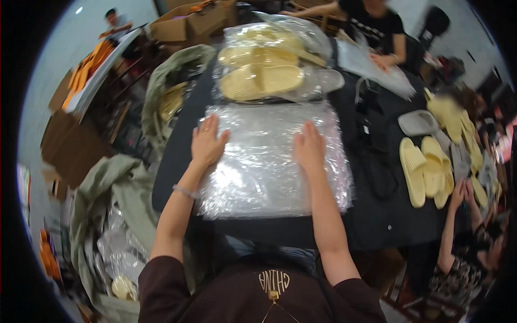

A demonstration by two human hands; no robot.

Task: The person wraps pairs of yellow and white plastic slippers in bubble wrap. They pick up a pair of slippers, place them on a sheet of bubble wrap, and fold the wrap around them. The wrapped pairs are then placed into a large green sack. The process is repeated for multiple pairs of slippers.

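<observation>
Clear bag stack [272, 161]: L hand [207, 142] & R hand [309, 148] flat, open, pressing top; contents beneath indistinct.

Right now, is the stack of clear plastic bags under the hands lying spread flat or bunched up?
Spread flat. The clear plastic bags lie as a flat sheet on the black table, with the left hand and right hand resting palms-down on top.

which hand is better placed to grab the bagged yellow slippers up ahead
Probably the left. Both hands lie flat on the clear bag stack, but the left hand sits slightly farther forward than the right hand, closer to the bagged slippers.
</observation>
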